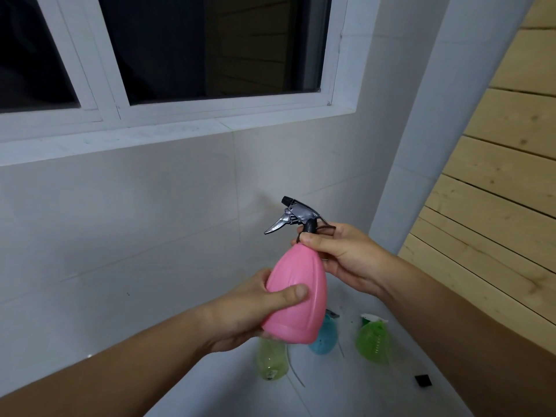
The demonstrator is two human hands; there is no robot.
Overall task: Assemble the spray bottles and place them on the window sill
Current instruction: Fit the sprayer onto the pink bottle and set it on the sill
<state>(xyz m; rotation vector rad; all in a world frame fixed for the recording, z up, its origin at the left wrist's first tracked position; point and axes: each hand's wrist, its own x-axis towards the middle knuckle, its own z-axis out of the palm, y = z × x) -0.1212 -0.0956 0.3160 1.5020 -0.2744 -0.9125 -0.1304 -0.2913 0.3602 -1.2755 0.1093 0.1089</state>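
Observation:
I hold a pink spray bottle (296, 293) upright in front of me, below the window. My left hand (249, 311) wraps its lower body from the left, thumb across the front. My right hand (340, 254) grips the neck, where a black and silver trigger head (296, 216) sits on top, nozzle pointing left. The white window sill (168, 133) runs above, with nothing on it in view.
On the white floor below lie a yellow-green bottle (270, 361), a blue bottle (325, 335) and a green bottle (373, 341), plus a thin white tube (296, 374) and a small black piece (422, 380). A wooden slat wall (496, 176) rises at right.

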